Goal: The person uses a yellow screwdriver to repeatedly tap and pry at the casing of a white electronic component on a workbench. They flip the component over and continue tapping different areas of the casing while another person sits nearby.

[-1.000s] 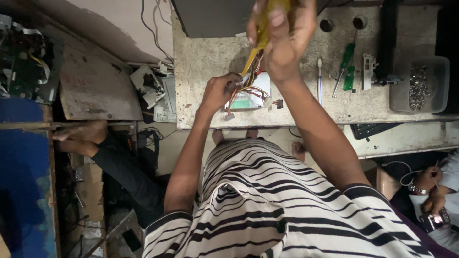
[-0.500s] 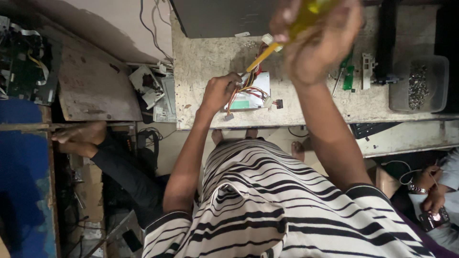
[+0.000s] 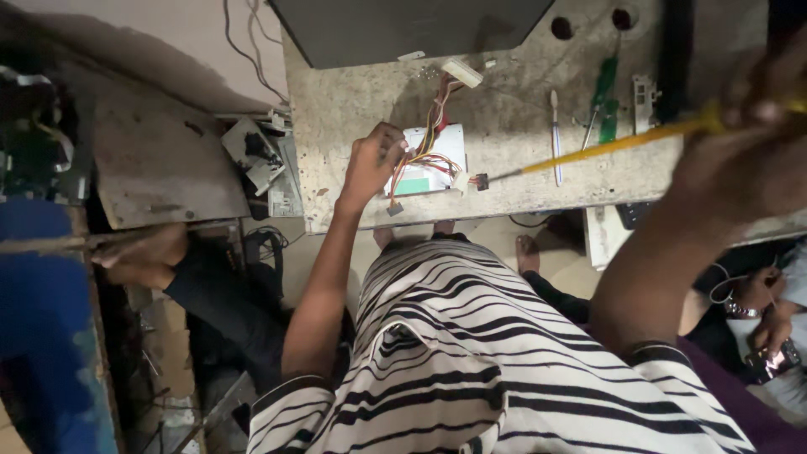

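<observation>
- Hands first: my left hand is closed on the wire bundle of the white box on the desk.
- My right hand, blurred, is wrapped round the yellow screwdriver; I judge its tip could slip and nick those wires.

A single head-worn camera looks steeply down from above the person, over the striped shirt to the tabletop at the far edge of the frame. The right hand is close to the lens and blurred; the floor shows at near left.
</observation>
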Demonstrator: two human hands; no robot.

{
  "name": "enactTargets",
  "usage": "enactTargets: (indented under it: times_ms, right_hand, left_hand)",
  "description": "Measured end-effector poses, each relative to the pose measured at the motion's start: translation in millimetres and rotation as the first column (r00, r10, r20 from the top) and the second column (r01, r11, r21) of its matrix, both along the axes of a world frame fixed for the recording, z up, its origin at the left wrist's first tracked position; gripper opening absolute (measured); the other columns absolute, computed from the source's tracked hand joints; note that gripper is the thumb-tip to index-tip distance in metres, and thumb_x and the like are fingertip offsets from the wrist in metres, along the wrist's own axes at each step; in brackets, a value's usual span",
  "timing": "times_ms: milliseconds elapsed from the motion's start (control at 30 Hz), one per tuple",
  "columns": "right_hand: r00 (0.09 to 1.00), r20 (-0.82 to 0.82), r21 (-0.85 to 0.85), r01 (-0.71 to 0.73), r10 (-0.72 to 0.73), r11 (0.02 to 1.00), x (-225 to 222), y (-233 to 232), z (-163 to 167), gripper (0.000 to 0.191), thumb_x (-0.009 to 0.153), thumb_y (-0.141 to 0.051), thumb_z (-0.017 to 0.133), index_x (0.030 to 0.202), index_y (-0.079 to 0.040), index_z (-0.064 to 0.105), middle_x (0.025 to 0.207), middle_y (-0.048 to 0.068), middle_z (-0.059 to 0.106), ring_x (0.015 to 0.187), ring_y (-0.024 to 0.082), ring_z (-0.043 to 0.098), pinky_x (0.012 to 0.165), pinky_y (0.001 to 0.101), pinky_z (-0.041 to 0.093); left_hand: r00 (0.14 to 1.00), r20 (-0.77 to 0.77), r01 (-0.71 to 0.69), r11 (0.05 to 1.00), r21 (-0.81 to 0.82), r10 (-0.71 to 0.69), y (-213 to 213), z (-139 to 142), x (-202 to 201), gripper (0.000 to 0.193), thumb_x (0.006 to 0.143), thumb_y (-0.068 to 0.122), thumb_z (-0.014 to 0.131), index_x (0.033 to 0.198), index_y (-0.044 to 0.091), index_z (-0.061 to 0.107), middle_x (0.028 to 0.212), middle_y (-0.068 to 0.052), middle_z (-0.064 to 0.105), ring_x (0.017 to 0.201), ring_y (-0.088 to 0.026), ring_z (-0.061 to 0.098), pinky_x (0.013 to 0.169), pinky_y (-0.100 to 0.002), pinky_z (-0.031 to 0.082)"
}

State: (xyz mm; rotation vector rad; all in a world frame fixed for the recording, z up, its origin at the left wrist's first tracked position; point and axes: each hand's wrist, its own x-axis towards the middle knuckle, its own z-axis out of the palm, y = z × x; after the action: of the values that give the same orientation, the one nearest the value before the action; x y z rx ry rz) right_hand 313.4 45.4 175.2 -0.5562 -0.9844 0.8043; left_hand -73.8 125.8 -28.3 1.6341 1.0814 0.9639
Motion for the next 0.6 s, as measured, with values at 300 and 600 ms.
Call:
enactTargets:
  times_ms: [300, 600]
  right_hand:
    - [0.974, -0.063, -0.146, 0.205, -0.216, 0.968, 57, -43, -26, 0.036, 0.117, -0.034, 0.036, 0.105, -0.005, 0.053, 0.083, 0.008, 0.052, 0.058, 0.013, 0.045, 0.051, 0.0245, 0.037]
    - [0.816, 0.188, -0.176, 0.576, -0.547, 0.799, 18, -48, -40, 0.046, 0.117, -0.045, 0.053, 0.116, 0.000, 0.062, 0.082, 0.014, 0.064, 0.055, 0.019, 0.058, 0.047, 0.0311, 0.045]
  left_hand:
    - [0.931, 0.243, -0.260, 0.962, -0.087, 0.274, 29, -52, -4, 0.018, 0.089, -0.010, 0.055, 0.101, -0.001, 0.066, 0.090, -0.009, 0.072, 0.081, -0.015, 0.072, 0.073, -0.028, 0.061]
    - [0.967, 0.044, -0.255, 0.952, 0.170, 0.251, 74, -54, 24, 0.016, 0.090, -0.007, 0.063, 0.100, 0.002, 0.071, 0.096, -0.013, 0.073, 0.081, -0.021, 0.074, 0.071, -0.031, 0.061]
